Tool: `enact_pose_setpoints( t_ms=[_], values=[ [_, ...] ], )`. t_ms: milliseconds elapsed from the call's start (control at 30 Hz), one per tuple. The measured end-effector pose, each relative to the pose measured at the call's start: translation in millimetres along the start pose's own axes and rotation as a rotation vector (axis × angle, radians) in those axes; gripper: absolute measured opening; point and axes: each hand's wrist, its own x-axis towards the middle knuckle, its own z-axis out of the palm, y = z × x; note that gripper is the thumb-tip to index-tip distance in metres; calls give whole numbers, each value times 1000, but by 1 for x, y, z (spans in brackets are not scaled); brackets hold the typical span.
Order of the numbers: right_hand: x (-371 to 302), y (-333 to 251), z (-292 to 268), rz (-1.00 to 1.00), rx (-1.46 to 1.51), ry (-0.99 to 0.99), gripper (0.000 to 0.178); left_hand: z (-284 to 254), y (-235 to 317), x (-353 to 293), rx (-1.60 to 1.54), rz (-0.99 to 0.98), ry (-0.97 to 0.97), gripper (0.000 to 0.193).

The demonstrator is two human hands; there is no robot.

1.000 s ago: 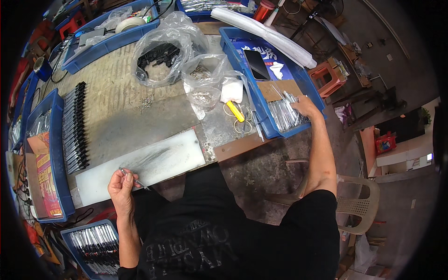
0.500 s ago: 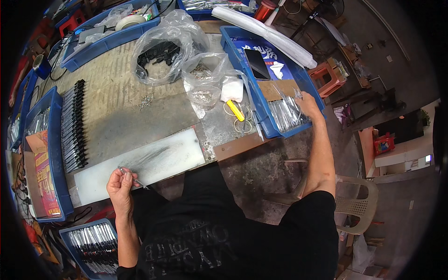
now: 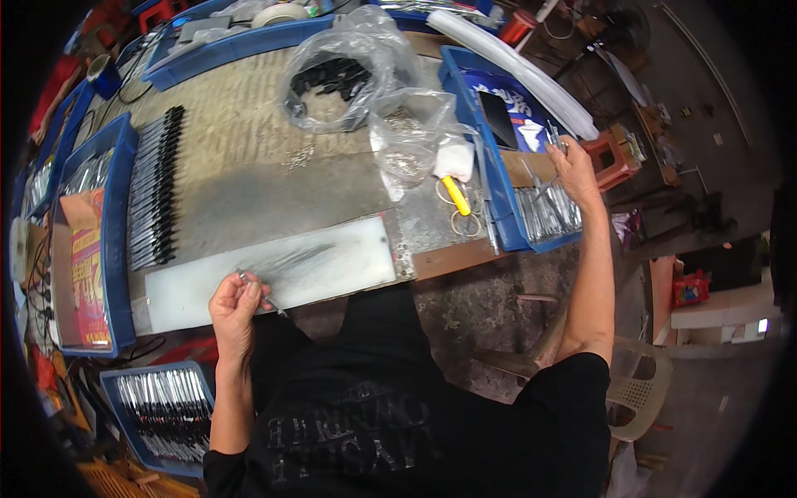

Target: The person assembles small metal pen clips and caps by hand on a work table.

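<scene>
My left hand (image 3: 236, 305) pinches a thin metal part (image 3: 264, 295) at the near edge of a smudged white board (image 3: 332, 261) on the workbench. My right hand (image 3: 573, 170) is stretched out to the right over a blue tray (image 3: 498, 207) of small metal pieces (image 3: 548, 212) and holds a few of those thin metal pieces (image 3: 554, 137) above it. A phone (image 3: 498, 119) and a printed package lie at the far end of that tray.
Two clear plastic bags (image 3: 349, 70) with small parts sit mid-bench. A yellow-handled tool (image 3: 455, 196) lies beside the tray. A row of black handles (image 3: 158, 187) lines the left side. More blue trays (image 3: 162, 411) hold finished pieces. A long white tube (image 3: 519, 70) lies far right.
My right hand has lifted from the tray's metal pieces and now holds a few of them higher up. My left hand stays at the board's edge.
</scene>
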Motion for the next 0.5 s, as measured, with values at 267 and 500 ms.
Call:
enact_pose_setpoints(
  t_ms=[267, 500],
  values=[
    [-15, -124, 73, -462, 105, -333, 21, -2, 0, -2, -21, 5, -17, 12],
    [-27, -143, 139, -500, -48, -455, 22, -4, -2, -3, -64, -9, -74, 11]
  ],
)
